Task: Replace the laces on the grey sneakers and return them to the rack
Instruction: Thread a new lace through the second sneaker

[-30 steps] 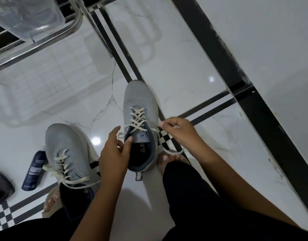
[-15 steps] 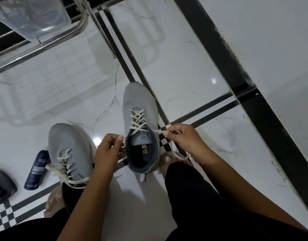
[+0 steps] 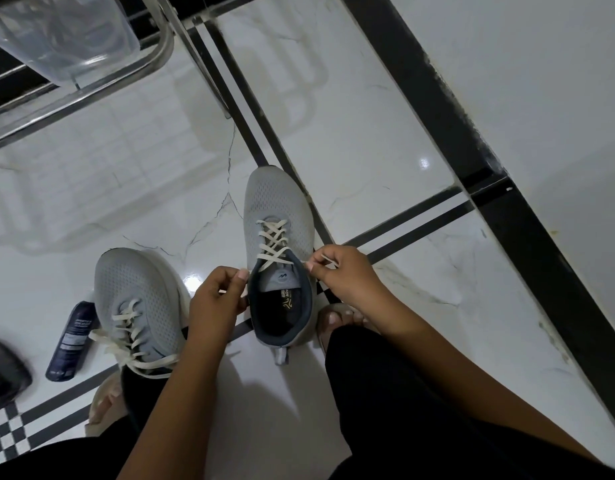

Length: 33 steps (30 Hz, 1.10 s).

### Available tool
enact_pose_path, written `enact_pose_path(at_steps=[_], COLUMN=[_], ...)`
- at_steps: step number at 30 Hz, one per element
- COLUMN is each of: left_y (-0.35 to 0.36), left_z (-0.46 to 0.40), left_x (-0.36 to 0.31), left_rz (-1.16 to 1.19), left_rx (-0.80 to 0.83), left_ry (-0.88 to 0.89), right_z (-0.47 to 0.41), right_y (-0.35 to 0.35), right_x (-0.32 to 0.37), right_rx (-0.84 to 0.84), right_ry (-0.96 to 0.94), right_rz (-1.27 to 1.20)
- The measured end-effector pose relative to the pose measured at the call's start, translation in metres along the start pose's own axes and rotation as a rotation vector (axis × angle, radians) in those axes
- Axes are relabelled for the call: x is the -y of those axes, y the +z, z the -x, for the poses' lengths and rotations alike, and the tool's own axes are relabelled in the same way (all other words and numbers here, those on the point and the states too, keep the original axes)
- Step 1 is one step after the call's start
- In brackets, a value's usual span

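**Both hands on the lace ends of the right-hand sneaker**

You face a white marble floor (image 3: 351, 109) with black inlay lines. Metal rack (image 3: 91, 91) at top left, a clear plastic container (image 3: 63, 32) sitting on it.

Two grey sneakers on the floor, both laced in cream. The laced sneaker (image 3: 276, 216) stands between your hands, toe pointing away from you. The second sneaker (image 3: 136, 299) lies left of your left forearm, its laces loose and trailing over the side.

Your left hand (image 3: 217, 299) sits against the near-left of the collar, fingers curled, thumb and forefinger pinching a lace end. Your right hand (image 3: 344, 275) is at the right of the collar, pinching the other lace end (image 3: 301, 260), which runs taut from the top eyelet.

Since half a second ago: both hands have drawn closer to the collar and the right-side lace is shorter and tighter. Sneakers have not shifted.

One dark blue bottle (image 3: 72, 341) lies flat, left of the second sneaker.
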State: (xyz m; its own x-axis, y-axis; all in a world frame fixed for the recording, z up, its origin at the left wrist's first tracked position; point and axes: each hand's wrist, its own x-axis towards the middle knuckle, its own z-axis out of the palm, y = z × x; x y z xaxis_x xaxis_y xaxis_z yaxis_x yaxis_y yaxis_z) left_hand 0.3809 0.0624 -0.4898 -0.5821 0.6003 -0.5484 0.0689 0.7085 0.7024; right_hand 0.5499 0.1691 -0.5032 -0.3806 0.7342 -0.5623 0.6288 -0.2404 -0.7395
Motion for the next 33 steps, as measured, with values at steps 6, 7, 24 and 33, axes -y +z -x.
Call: enact_pose_path(at_steps=[6,7,24,33], left_y=[-0.016,-0.02,-0.105,-0.137], left_z=[-0.006,-0.003,0.077,0.118], left_x=[0.005,-0.002,-0.182,-0.241], left_rz=[-0.307,-0.288,-0.336,-0.957], left_rx=[-0.083,-0.071,0.096,-0.05], left_ry=[0.21,0.219,0.405,0.666], right_z=[0.009,0.011,0.089,0.133], right_y=[-0.009,-0.011,-0.114,-0.112], right_x=[0.014,0.023,0.253,0.303], right_rx=[-0.057,-0.058,0.068,-0.03], right_ry=[-0.017,-0.036,-0.389,-0.349], right_rz=[0.035,0.033,0.362,0.619])
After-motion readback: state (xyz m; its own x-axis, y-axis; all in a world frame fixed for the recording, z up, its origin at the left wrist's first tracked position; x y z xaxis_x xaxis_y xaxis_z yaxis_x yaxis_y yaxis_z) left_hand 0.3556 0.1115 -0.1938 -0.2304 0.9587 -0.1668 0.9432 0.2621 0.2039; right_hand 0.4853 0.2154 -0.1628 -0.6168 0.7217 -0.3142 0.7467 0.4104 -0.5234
